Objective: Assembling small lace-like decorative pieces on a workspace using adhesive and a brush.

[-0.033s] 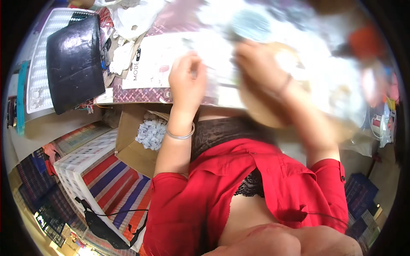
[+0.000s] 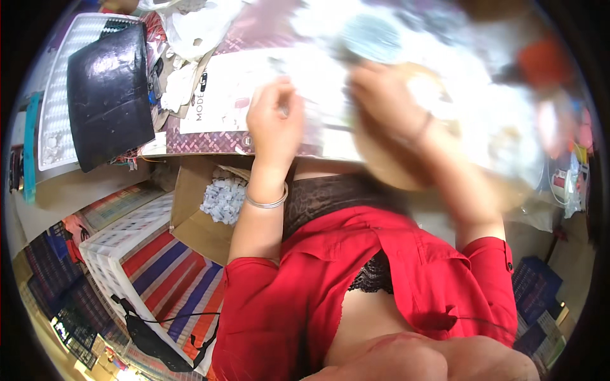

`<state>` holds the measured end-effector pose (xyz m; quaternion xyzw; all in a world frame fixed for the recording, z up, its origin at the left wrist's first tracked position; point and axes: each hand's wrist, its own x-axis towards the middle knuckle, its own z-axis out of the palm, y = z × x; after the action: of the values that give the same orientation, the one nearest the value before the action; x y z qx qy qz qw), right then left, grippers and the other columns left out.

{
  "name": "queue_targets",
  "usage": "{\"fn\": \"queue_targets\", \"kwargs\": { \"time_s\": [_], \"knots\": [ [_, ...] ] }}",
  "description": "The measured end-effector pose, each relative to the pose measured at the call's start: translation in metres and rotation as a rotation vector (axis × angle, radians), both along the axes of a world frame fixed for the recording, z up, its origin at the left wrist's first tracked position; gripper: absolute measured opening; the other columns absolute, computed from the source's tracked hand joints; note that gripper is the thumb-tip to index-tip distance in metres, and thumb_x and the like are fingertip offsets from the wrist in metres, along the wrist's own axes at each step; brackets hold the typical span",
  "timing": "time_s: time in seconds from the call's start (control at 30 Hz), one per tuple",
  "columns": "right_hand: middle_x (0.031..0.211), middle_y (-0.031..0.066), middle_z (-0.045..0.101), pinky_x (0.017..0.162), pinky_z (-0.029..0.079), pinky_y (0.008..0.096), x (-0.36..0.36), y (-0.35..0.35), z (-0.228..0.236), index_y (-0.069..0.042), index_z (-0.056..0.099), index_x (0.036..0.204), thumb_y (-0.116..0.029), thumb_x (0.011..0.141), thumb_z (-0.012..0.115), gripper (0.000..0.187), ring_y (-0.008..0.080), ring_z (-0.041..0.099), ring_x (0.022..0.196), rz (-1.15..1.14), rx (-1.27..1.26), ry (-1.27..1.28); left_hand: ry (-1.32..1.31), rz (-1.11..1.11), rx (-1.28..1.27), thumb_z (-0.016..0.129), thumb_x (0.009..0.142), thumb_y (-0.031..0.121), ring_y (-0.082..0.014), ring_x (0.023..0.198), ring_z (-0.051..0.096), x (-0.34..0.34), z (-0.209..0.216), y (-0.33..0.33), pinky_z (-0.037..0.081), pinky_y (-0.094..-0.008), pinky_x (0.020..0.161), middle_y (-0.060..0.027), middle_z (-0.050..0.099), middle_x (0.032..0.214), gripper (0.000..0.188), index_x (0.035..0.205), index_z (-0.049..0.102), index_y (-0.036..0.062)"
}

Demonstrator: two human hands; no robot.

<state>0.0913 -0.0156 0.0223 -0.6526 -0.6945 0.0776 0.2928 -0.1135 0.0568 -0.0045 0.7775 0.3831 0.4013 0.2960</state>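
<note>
My left hand (image 2: pixel 276 120) hovers over a white printed sheet (image 2: pixel 219 86) on the patterned tabletop (image 2: pixel 222 143). Its fingers are curled in and closed; whatever they pinch, if anything, is too small to make out. A silver bangle (image 2: pixel 267 204) circles that wrist. To the right, my right hand (image 2: pixel 384 98) reaches over a round tan board-like thing (image 2: pixel 391 168), which is blurred. Its fingertips are close to a round pale-blue container (image 2: pixel 372 39). Blur hides whether they touch it or hold something.
A black curved panel (image 2: pixel 109 95) leans on a white basket (image 2: pixel 54 120) at far left, beside plastic bags (image 2: pixel 197 32). Below the table edge, a cardboard box (image 2: pixel 190 216) holds many small white pieces (image 2: pixel 223 200). An orange-red blurred thing (image 2: pixel 543 63) stands at right.
My left hand has shifted very slightly to the left. My right hand is in nearly the same place.
</note>
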Motion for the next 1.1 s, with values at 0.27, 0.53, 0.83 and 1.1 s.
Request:
{"fn": "queue_targets", "kwargs": {
  "time_s": [0.27,0.53,0.83,1.1],
  "knots": [
    [0.093,0.0134,0.06,0.073,0.055,0.0411,-0.019,0.011,0.009,-0.002,0.061,0.091,-0.011,0.086,0.058,0.011,0.0316,0.066,0.085,0.036,-0.172,-0.297,-0.155,-0.004,-0.511,0.064,0.089,-0.004,-0.0044,0.078,0.057,-0.011,0.023,-0.019,0.048,-0.0184,0.068,-0.0103,0.065,0.104,0.013,0.101,0.061,-0.0044],
    [0.088,0.013,0.063,0.067,0.053,0.0433,0.097,-0.144,0.042,-0.009,0.065,0.094,-0.011,0.087,0.065,0.007,0.0355,0.064,0.077,-0.519,-0.212,-0.447,0.394,-0.315,0.3,0.068,0.08,-0.002,-0.028,0.08,0.058,0.007,0.025,0.001,0.049,-0.0372,0.071,-0.0114,0.057,0.085,0.015,0.094,0.072,0.0034],
    [0.086,0.0128,0.065,0.068,0.054,0.0345,0.045,-0.14,0.051,-0.004,0.069,0.095,-0.003,0.084,0.069,0.011,0.029,0.066,0.075,-0.277,-0.148,0.039,0.269,-0.197,0.117,0.063,0.086,-0.001,-0.0332,0.087,0.06,0.017,0.028,-0.004,0.05,-0.0395,0.077,-0.0161,0.06,0.092,0.014,0.099,0.067,0.0011],
    [0.097,0.0186,0.062,0.077,0.054,0.0437,-0.049,-0.002,0.013,0.0,0.059,0.097,-0.007,0.085,0.054,0.014,0.0361,0.066,0.088,0.024,-0.26,-0.015,0.177,0.016,-0.056,0.065,0.089,0.003,-0.0219,0.079,0.065,0.004,0.026,-0.029,0.053,-0.0326,0.071,-0.0131,0.063,0.094,0.017,0.105,0.066,-0.0004]
  ]
}}
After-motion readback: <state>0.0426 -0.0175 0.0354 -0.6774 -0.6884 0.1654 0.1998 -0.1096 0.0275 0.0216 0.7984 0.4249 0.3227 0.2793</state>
